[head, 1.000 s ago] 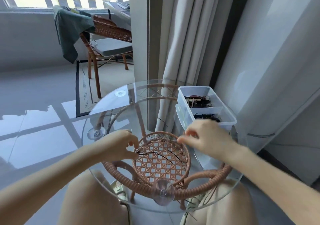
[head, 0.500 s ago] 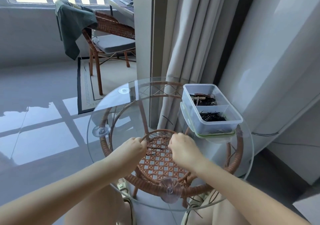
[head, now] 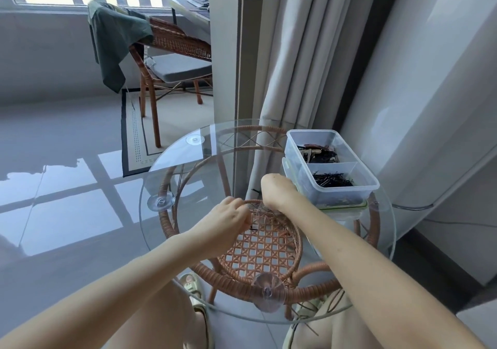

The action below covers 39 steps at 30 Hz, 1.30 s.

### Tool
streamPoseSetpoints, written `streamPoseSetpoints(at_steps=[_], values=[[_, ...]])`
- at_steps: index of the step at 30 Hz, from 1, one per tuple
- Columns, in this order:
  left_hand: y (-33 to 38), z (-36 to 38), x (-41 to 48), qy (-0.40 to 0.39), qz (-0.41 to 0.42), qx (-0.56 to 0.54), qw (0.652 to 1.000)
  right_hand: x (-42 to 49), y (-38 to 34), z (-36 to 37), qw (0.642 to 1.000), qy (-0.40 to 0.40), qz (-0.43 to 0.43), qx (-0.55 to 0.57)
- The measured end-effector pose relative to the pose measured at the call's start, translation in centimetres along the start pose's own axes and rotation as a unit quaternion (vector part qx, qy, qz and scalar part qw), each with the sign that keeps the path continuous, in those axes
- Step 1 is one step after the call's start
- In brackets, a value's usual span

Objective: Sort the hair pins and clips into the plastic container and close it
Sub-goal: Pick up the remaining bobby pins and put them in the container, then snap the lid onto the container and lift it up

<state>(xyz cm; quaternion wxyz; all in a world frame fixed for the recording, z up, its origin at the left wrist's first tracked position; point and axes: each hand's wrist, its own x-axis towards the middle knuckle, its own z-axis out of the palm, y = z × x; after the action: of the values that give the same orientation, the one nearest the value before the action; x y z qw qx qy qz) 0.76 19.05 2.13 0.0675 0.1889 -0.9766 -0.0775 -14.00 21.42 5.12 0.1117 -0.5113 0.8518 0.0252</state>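
A clear plastic container (head: 372, 184) with two compartments stands at the right of the round glass table (head: 172, 165). Its far compartment holds brown and black clips (head: 317, 152), its near one thin black hair pins (head: 333, 180). It rests on its green-edged lid (head: 347, 208). My left hand (head: 228, 219) is closed near the table's middle, pinching a thin black pin (head: 252, 228). My right hand (head: 277, 192) is bent down just left of the container, fingers hidden, beside another black pin (head: 256, 191) on the glass.
Under the glass is a rattan frame with a woven shelf (head: 263, 249). Suction cups (head: 160, 202) sit under the glass rim. Curtains (head: 295, 52) hang right behind the table. A rattan chair (head: 172, 52) with a green cloth stands at the back left. My knees are under the table's near edge.
Both hands have moved away from me and closer together near the table's middle. The right hand has turned fingers-down beside the container. The camera has shifted, so the table sits further right.
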Motion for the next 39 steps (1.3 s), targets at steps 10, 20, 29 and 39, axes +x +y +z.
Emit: streamPoseSetpoints(at_steps=[10,20,29,39], values=[[2.7,-0.5,0.6,-0.141,-0.035,0.140,0.979,-8.1,4.2,2.1,0.998,0.006,-0.067,-0.004],[4.4,-4.2,4.8,-0.074,-0.060,0.042,0.995,-5.1,13.9,-4.9,0.976,0.203,-0.071,0.046],[9.7,-5.7,16.5,-0.050,0.023,-0.034,0.998,-3.5,18.9,-3.0,0.945,0.297,-0.040,0.135],[5.8,-6.0,14.5,0.082,-0.017,-0.117,0.990,-4.9,17.1,-1.6,0.728,0.060,0.220,0.646]])
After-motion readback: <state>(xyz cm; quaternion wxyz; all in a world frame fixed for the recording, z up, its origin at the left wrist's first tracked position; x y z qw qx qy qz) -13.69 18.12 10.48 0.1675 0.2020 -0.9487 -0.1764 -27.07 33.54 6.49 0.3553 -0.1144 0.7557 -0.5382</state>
